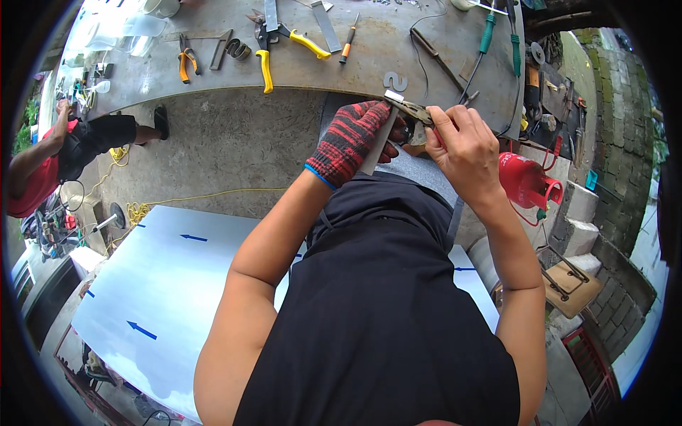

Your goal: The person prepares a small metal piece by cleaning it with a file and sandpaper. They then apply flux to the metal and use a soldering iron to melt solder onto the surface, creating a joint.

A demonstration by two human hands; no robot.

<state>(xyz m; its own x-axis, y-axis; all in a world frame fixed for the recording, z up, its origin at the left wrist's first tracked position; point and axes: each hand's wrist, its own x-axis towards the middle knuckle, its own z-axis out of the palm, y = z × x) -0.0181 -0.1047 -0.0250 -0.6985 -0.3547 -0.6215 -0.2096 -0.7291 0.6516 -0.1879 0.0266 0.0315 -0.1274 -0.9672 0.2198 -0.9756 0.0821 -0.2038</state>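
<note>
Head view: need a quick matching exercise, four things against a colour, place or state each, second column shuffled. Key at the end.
Column 1
1. Left hand
2. Right hand
3. Screwdriver
4. Gas cylinder

Column 2
A. Red, to the right of the person's right forearm
B. In a red-and-black glove, holding a flat metal strip
C. Lying on the workbench, with an orange-and-black handle
D. Bare, holding pliers

Pairs: 1-B, 2-D, 3-C, 4-A
</note>
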